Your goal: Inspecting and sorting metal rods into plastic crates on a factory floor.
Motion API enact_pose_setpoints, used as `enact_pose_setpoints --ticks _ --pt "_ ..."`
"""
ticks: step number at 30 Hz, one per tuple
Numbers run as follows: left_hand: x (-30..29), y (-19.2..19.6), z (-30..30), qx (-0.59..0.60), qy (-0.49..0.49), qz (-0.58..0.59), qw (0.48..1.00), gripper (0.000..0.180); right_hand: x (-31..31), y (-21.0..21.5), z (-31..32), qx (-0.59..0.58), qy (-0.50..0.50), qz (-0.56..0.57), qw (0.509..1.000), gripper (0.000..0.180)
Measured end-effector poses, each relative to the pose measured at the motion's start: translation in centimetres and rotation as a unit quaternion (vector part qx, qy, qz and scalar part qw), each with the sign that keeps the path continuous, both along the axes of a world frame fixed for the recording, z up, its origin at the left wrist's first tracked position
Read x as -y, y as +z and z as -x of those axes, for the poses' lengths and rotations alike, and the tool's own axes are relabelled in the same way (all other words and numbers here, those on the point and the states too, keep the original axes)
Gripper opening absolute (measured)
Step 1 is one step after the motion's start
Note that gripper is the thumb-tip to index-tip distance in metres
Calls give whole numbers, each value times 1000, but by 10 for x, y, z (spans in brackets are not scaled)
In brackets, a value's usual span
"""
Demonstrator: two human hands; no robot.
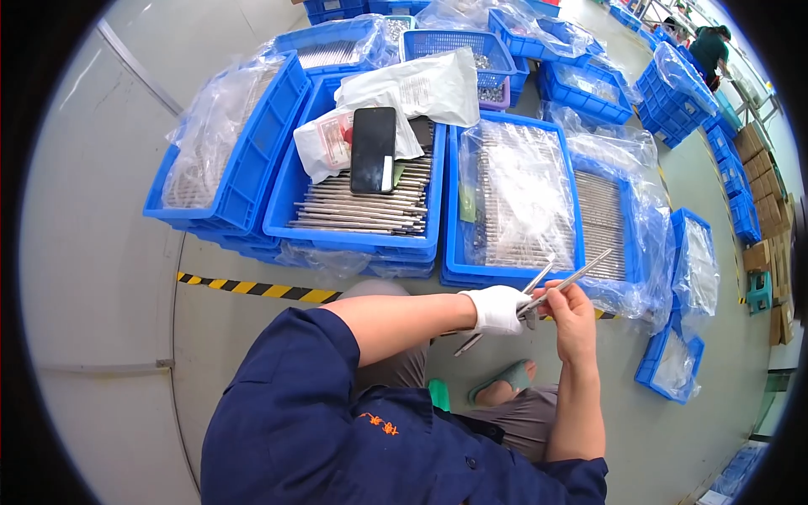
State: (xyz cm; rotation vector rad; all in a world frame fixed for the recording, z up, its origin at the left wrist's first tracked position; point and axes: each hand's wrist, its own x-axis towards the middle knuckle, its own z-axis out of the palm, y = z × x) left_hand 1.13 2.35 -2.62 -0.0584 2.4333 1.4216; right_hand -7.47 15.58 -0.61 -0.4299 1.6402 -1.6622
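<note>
- grey workshop floor [109, 278] w/ a yellow-black hazard stripe [252, 289] running across it just ahead of my knees; i'm seated low, blue work shirt, one sandalled foot [503, 385] showing below my hands.
- my left hand [497, 310], in a white glove, is closed around a few thin metal rods [539, 282]; rod ends stick out above & below the fist.
- my right hand [572, 316], bare, pinches one long metal rod [568, 279] between thumb & fingertips; rod tilts up to the right, lower end meeting the gloved hand.
- both hands touch, held in the air just in front of the near edge of a blue crate [454, 252] lined w/ clear plastic & packed w/ rods.
- left of it, another blue crate [282, 210] of loose rods, w/ a black phone [373, 150] & white bags [421, 88] lying on top.
- more blue crates beyond & to the right; cardboard boxes [762, 181] far right.
- another person [709, 49] far off, top right.
</note>
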Motion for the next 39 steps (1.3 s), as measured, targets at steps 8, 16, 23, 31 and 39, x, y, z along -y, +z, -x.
enact_pose_setpoints --ticks 8,16,23,31,39 --pt "30 38 -2 -6 94 -411 907 85 -40 -4 56 198 -136 184 953 19" --pt "44 39 1 -33 186 -479 857 71 -1 -8 -5 312 47 199 928 21" --pt "48 30 4 20 194 -417 887 55 -3 -8 -3 321 31 200 925 21" --pt "35 18 9 99 247 -445 855 22 0 -9 -9 347 119 152 918 21" --pt "28 20 9 83 271 -444 850 18 0 -8 -24 333 159 34 929 18"
